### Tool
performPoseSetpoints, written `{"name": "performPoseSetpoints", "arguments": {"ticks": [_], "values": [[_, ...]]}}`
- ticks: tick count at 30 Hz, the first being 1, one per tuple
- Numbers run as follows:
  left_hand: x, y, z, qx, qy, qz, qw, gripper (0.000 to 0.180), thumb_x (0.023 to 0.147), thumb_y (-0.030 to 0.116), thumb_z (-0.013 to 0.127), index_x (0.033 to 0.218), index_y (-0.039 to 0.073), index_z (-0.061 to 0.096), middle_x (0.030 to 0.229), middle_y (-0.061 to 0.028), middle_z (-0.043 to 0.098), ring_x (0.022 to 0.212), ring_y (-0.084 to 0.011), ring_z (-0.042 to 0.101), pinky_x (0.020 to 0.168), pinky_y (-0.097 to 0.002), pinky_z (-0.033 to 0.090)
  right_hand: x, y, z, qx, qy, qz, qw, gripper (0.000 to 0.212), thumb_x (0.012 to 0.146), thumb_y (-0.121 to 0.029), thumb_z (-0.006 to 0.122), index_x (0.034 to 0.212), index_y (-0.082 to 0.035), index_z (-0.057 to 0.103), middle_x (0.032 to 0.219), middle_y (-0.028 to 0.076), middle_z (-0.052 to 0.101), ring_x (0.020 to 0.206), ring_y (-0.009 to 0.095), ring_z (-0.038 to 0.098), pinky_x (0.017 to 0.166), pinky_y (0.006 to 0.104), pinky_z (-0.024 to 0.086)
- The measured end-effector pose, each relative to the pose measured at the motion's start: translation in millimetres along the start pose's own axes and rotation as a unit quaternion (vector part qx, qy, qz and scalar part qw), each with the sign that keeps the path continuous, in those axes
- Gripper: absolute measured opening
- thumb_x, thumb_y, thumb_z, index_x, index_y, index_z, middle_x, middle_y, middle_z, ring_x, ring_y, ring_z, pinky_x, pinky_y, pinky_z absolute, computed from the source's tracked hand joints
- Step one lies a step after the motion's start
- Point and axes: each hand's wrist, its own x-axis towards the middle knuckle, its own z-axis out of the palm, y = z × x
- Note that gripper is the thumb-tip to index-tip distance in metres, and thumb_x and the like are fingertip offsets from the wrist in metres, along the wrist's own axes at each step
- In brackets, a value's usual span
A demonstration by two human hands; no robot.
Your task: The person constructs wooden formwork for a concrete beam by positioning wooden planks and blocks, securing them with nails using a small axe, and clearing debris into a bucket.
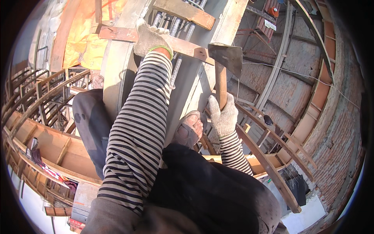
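My left hand (150,41), in a pale knit glove with a green cuff edge, is closed over a wooden batten (191,50). This batten lies crosswise over a formwork trough, and several ribbed steel bars (180,64) run lengthwise inside the trough. To the right, my right hand (224,115), gloved too, grips a hatchet (221,84) low on its wooden handle. The hatchet stands head up, and its broad dark blade (230,58) is close to the batten's right end. My left palm hides part of the batten.
A second crosspiece (185,13) spans the trough farther off. My sandalled foot (189,128) is beside the right-hand form board. Orange sheeting (83,43) hangs at the far left, above curved timber framing (35,93). Loose timbers (269,167) slant at the right, before a brick wall (331,140).
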Motion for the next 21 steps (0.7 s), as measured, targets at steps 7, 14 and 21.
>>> {"name": "performPoseSetpoints", "arguments": {"ticks": [7, 14, 21], "values": [[-3, -1, -7, -0.001, 0.021, -0.001, 1.000, 0.030, 0.091, 0.027, 0.079, 0.101, 0.002, 0.065, 0.083, -0.0091, 0.064, 0.066, -0.0239, 0.063, 0.059, -0.0434, 0.054, -15, -9, -15, -0.040, -0.010, -0.006, 0.999, 0.043, 0.098, -0.034, 0.073, 0.117, 0.003, 0.061, 0.098, 0.027, 0.071, 0.090, 0.044, 0.072, 0.077, 0.0468, 0.057], [0, 2, -5, -0.031, -0.001, -0.018, 0.999, 0.029, 0.089, 0.026, 0.080, 0.085, 0.006, 0.059, 0.067, -0.0039, 0.054, 0.052, -0.0183, 0.053, 0.050, -0.0372, 0.047, -27, -8, -20, 0.021, 0.008, -0.002, 1.000, 0.048, 0.097, -0.036, 0.074, 0.119, 0.004, 0.061, 0.088, 0.023, 0.073, 0.084, 0.038, 0.076, 0.075, 0.0436, 0.058], [4, 2, -9, -0.021, 0.001, -0.022, 1.000, 0.026, 0.093, 0.025, 0.078, 0.090, 0.005, 0.063, 0.072, -0.0058, 0.057, 0.060, -0.0213, 0.058, 0.056, -0.0412, 0.051, -4, -8, -1, -0.004, -0.065, 0.035, 0.997, 0.048, 0.099, -0.038, 0.071, 0.118, 0.004, 0.061, 0.091, 0.029, 0.072, 0.088, 0.047, 0.074, 0.074, 0.0480, 0.058]]}}
